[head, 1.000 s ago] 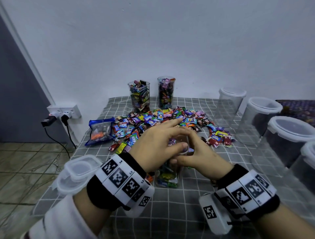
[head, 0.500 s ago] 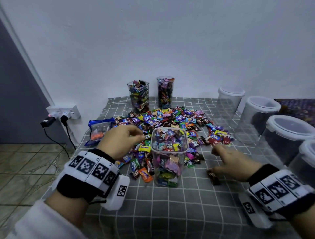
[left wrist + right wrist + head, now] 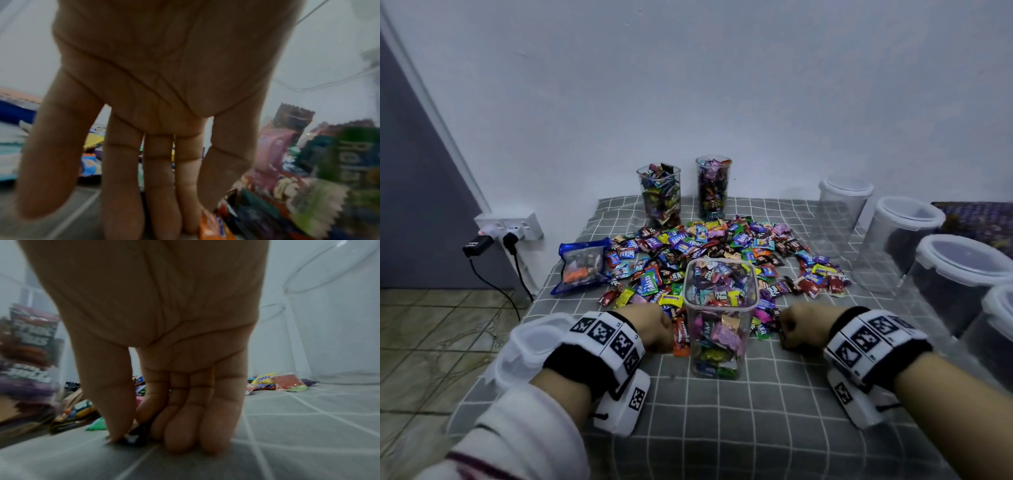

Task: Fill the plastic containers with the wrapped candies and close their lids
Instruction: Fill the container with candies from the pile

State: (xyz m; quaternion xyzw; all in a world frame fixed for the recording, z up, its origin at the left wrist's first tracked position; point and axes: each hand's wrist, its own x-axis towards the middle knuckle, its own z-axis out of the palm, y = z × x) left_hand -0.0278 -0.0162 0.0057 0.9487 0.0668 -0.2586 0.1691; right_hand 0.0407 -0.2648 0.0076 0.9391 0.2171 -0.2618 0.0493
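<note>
- Square clear container (image 3: 719,322) stands mid tabletop (image 3: 722,428), nr full of wrapped candies, lid off; loose candy pile (image 3: 709,253) just behind and beside it.
- Handling, my guess: candies light, crinkly, slippery wrappers, so pinch by the body or scoop several; container stiff plastic, take it by the side walls.
- Right hand (image 3: 164,386): thumb and forefinger pinching a dark candy (image 3: 133,439) against the cloth, other fingers curled down beside it.
- Left hand (image 3: 160,129): fingers straight, spread, tips at the cloth beside an orange candy (image 3: 213,227); holds nothing.
- Lidded empty tubs (image 3: 904,240) to the right.
</note>
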